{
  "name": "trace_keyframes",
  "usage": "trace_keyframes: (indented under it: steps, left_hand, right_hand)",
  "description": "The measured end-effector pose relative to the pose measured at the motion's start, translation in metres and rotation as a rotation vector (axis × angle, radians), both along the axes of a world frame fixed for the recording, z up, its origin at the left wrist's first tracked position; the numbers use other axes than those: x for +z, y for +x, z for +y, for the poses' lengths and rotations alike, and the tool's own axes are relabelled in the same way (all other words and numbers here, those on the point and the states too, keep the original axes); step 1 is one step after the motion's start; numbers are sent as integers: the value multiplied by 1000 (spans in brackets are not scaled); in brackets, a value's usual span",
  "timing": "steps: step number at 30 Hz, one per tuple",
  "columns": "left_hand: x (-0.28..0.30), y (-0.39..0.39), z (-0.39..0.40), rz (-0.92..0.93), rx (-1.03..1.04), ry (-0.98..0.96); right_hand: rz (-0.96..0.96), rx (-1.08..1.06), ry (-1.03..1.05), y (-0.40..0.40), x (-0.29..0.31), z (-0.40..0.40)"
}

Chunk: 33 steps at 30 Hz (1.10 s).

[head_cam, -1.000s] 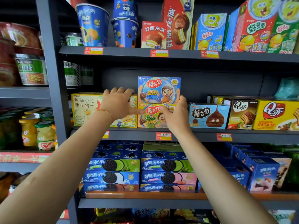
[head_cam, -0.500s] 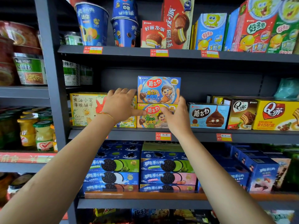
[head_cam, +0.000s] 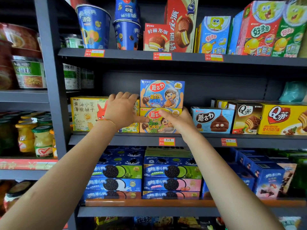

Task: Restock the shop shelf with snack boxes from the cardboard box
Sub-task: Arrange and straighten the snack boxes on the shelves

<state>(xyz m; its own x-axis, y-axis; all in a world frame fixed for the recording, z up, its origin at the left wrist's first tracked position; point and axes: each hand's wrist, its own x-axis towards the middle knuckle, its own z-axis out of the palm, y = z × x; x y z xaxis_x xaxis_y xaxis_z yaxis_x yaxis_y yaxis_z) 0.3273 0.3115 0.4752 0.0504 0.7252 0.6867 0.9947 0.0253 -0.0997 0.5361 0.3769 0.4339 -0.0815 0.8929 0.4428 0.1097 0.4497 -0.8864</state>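
I take the yellow snack box [head_cam: 160, 121] on the middle shelf [head_cam: 199, 138] as my landmark: it sits on the shelf board, and a blue snack box [head_cam: 162, 93] of the same brand is stacked squarely on top of it. My left hand [head_cam: 122, 110] is just left of the landmark, its fingers draped over the top of the butter biscuit box [head_cam: 88, 113] next door, thumb stretched right to touch the landmark's front face. My right hand [head_cam: 180, 121] covers the landmark's right front edge, fingers relaxed and laid against it rather than wrapped round it. I judge this to be squaring up the stack. The risk is above the landmark: a sideways shove from either hand could slide the lower box out from under the blue one and tip it forward off the shelf. Just right of the landmark, the light-blue chocolate box [head_cam: 212, 120] could get nudged askew. The cardboard box is out of view.
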Motion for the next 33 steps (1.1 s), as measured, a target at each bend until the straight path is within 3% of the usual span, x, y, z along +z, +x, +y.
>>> trace_keyframes:
  steps: [29, 33]
  left_hand:
    - [2, -1, -3, 33, -2, 3]
    - [-1, 3, -6, -42, -89, 231]
  right_hand:
    - [-62, -81, 34, 1, 5, -18]
    - [-201, -250, 149, 15, 11, -41]
